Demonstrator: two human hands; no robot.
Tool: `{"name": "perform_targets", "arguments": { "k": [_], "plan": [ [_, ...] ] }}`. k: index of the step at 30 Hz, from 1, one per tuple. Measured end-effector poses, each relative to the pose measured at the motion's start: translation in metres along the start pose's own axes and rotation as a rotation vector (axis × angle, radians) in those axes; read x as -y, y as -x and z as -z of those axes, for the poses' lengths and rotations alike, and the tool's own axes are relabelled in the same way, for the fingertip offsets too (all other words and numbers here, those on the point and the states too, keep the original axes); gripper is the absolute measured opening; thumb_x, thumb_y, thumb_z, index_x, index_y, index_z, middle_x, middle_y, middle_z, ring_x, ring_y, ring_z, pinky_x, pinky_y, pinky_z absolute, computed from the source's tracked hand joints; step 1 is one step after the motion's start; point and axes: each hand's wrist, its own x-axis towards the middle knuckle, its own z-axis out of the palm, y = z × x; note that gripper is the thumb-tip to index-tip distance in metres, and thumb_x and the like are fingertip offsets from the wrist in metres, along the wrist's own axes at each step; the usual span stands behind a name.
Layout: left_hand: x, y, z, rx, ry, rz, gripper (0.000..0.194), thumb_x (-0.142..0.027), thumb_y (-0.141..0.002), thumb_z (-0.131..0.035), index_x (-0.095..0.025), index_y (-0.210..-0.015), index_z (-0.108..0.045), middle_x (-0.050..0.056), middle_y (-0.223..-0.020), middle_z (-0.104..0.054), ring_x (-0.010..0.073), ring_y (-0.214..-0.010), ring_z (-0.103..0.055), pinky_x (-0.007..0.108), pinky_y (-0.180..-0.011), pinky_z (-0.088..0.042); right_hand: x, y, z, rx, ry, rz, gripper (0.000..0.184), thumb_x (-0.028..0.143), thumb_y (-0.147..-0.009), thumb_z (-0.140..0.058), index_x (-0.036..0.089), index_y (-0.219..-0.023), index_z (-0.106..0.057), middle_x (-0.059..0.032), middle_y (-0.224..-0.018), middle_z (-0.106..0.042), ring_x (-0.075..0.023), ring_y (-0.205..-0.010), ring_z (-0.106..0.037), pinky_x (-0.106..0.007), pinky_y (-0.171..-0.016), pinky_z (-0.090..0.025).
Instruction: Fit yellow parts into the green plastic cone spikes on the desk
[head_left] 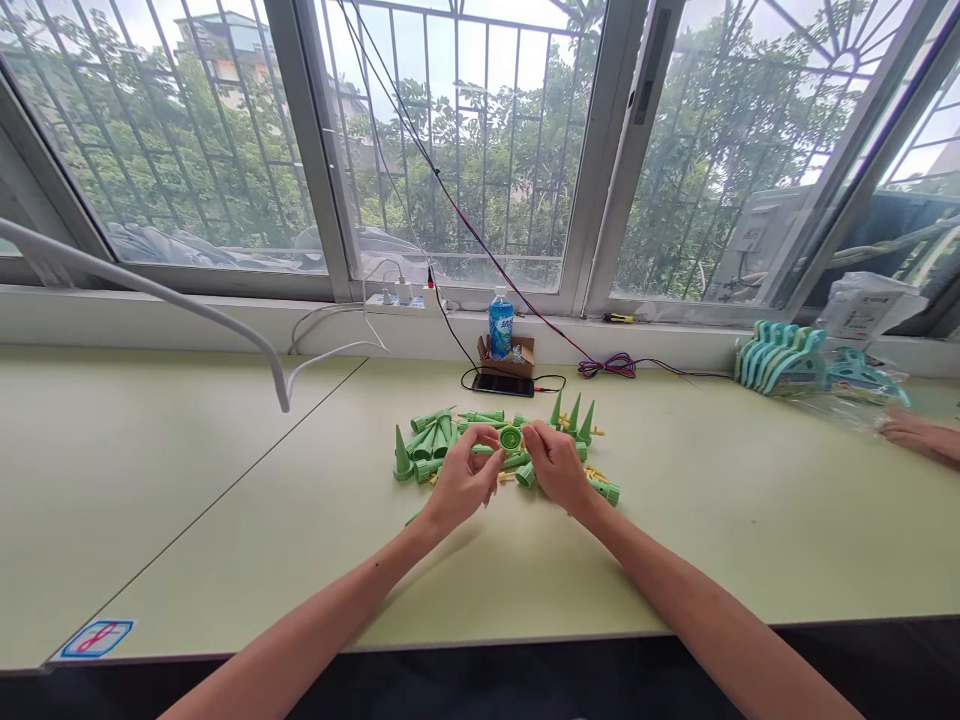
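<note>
Over the middle of the table, a green plastic watering spike (510, 439) is held with its round open end turned toward me. My left hand (466, 475) is closed on it, thumb and fingers at its left rim. Close against the rim's right side, my right hand (556, 466) is closed with fingers curled; what it grips is hidden. Below and around both hands lies a pile of green spikes (435, 440), some tipped over. Several stand point up, among them a cone (402, 455) at the left. Small yellow plastic pieces (596, 474) are scattered among them.
Behind the pile are a phone (502, 385) on a cable, a small cardboard box (521, 352) and a blue bottle (501, 325). Coiled wire (609, 366) and teal hangers (776, 357) lie toward the right. Another person's hand (919, 435) rests at the right edge. A white curved bar (187, 300) crosses the left.
</note>
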Motion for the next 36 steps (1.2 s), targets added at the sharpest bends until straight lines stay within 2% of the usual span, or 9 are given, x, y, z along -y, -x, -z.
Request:
{"name": "perform_targets", "arguments": {
  "k": [3, 6, 8, 17, 21, 25, 31, 33, 36],
  "plan": [
    [0.0, -0.0022, -0.0006, 0.028, 0.141, 0.093, 0.037, -0.055, -0.088, -0.053, -0.018, -0.086, -0.049, 0.0, -0.077, -0.056, 0.0074, -0.04, -0.051, 0.02, -0.032, -0.04, 0.0018, 0.0003, 0.0018, -0.003, 0.0, 0.025, 0.039, 0.04, -0.101, -0.035, 0.021, -0.067, -0.037, 0.0046, -0.058, -0.038, -0.0114, -0.054, -0.035, -0.024, -0.054, -0.029],
    [-0.0019, -0.0027, -0.0008, 0.12, 0.262, 0.243, 0.048, -0.062, -0.089, -0.046, -0.016, -0.074, -0.048, 0.003, -0.069, -0.058, 0.0101, -0.042, -0.052, 0.021, -0.033, -0.041, 0.0022, 0.0005, 0.0021, 0.021, 0.026, 0.057, 0.036, 0.038, -0.101, -0.037, 0.021, -0.069, -0.041, 0.0035, -0.061, -0.042, -0.0118, -0.056, -0.038, -0.024, -0.056, -0.031],
    [-0.0036, -0.0024, -0.0009, 0.175, 0.303, 0.314, 0.053, -0.065, -0.088, -0.045, -0.015, -0.074, -0.051, 0.004, -0.069, -0.059, 0.0103, -0.043, -0.052, 0.022, -0.034, -0.042, 0.0022, 0.0007, 0.0019, 0.047, 0.035, 0.077, 0.035, 0.036, -0.1, -0.038, 0.02, -0.07, -0.043, 0.0027, -0.062, -0.045, -0.012, -0.057, -0.04, -0.024, -0.058, -0.032],
    [-0.0033, -0.0021, 0.0002, 0.191, 0.341, 0.354, 0.045, -0.058, -0.086, -0.055, -0.013, -0.087, -0.056, 0.004, -0.073, -0.06, 0.0086, -0.044, -0.051, 0.021, -0.037, -0.042, 0.0004, 0.0013, 0.0027, 0.072, 0.057, 0.103, 0.036, 0.035, -0.1, -0.039, 0.021, -0.066, -0.038, 0.0043, -0.058, -0.04, -0.0113, -0.054, -0.035, -0.024, -0.055, -0.029],
    [-0.0035, -0.0015, 0.001, 0.212, 0.323, 0.319, 0.041, -0.055, -0.086, -0.058, -0.014, -0.087, -0.056, 0.0, -0.066, -0.055, 0.0084, -0.044, -0.05, 0.021, -0.038, -0.042, -0.0009, 0.0002, 0.0023, 0.089, 0.083, 0.091, 0.04, 0.039, -0.101, -0.037, 0.021, -0.065, -0.034, 0.0043, -0.057, -0.039, -0.0114, -0.053, -0.033, -0.025, -0.054, -0.028],
    [-0.0056, -0.0003, 0.0011, 0.16, 0.208, 0.219, 0.036, -0.05, -0.081, -0.065, -0.016, -0.079, -0.052, -0.005, -0.062, -0.045, 0.0089, -0.045, -0.051, 0.02, -0.038, -0.041, -0.0021, 0.0004, 0.001, 0.106, 0.117, 0.076, 0.044, 0.044, -0.101, -0.033, 0.021, -0.063, -0.036, 0.0034, -0.057, -0.041, -0.0116, -0.052, -0.033, -0.026, -0.054, -0.029],
    [-0.005, 0.0034, 0.0001, 0.125, -0.038, 0.056, 0.03, -0.044, -0.084, -0.064, -0.018, -0.095, -0.056, -0.006, -0.055, -0.05, 0.0082, -0.041, -0.049, 0.019, -0.039, -0.041, -0.0054, 0.001, -0.0009, 0.112, 0.118, 0.04, 0.047, 0.046, -0.101, -0.033, 0.021, -0.062, -0.036, 0.0035, -0.054, -0.039, -0.0119, -0.05, -0.032, -0.026, -0.053, -0.026],
    [-0.0029, 0.0041, -0.0005, 0.107, -0.082, 0.025, 0.031, -0.044, -0.084, -0.064, -0.018, -0.099, -0.057, -0.005, -0.059, -0.052, 0.0084, -0.042, -0.049, 0.019, -0.038, -0.042, -0.0065, 0.001, -0.0016, 0.118, 0.114, 0.03, 0.047, 0.046, -0.101, -0.033, 0.021, -0.061, -0.035, 0.0034, -0.054, -0.04, -0.0119, -0.05, -0.033, -0.027, -0.053, -0.026],
    [0.0005, 0.004, -0.001, 0.081, -0.129, -0.026, 0.032, -0.044, -0.083, -0.065, -0.019, -0.103, -0.059, -0.001, -0.075, -0.057, 0.0089, -0.047, -0.052, 0.019, -0.035, -0.042, -0.0074, 0.0008, -0.0024, 0.121, 0.11, 0.016, 0.048, 0.047, -0.102, -0.032, 0.021, -0.061, -0.036, 0.0033, -0.053, -0.041, -0.0118, -0.05, -0.033, -0.027, -0.053, -0.026]
  ]
}}
